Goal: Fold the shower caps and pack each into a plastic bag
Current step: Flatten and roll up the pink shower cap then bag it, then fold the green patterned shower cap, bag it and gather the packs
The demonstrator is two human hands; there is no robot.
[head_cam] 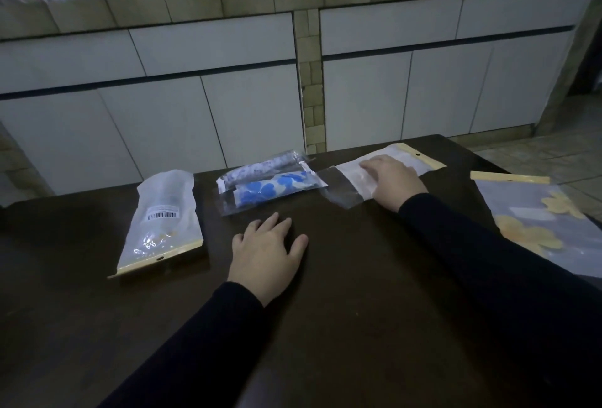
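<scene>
resting right hand (389, 181) on plastic bag (355, 179) (contents unclear).

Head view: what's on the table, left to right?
Barcoded bag → left hand → right hand on an empty bag → yellow-flower cap. Two packed caps overlap behind the left hand; skipped.

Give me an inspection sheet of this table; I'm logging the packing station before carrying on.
Surface: dark table, dim light.
Job's things: barcode bag left; two packed caps, blue-spotted and grey-patterned; flat bag; yellow-flowered cap at right.
Clutter: nothing seen.
Grips: left hand flat on table, holding nothing; right hand rests on flat bag.
Cables: nothing seen.
Surroundings: tiled counter, white cabinet doors.
</scene>
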